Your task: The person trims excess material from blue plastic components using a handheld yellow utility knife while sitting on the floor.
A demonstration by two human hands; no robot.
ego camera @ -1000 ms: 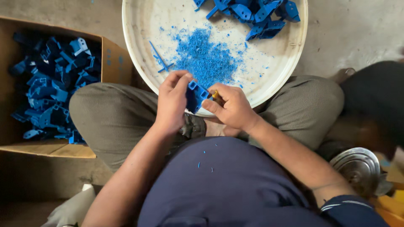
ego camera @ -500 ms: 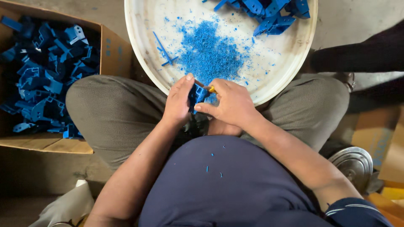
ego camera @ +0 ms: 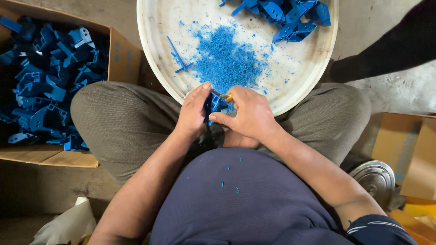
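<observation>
Right then, we had our left hand (ego camera: 193, 113) clenched around a small blue plastic part (ego camera: 212, 105), holding it over our lap just at the near rim of the big white basin (ego camera: 154, 68). Our right hand (ego camera: 247, 113) gripped a yellow-handled tool (ego camera: 225, 96) pressed against that part. Blue shavings (ego camera: 225, 59) lay heaped in the basin, more blue parts (ego camera: 290, 16) sat at its far side, and a cardboard box (ego camera: 120, 54) of them stood to our left.
</observation>
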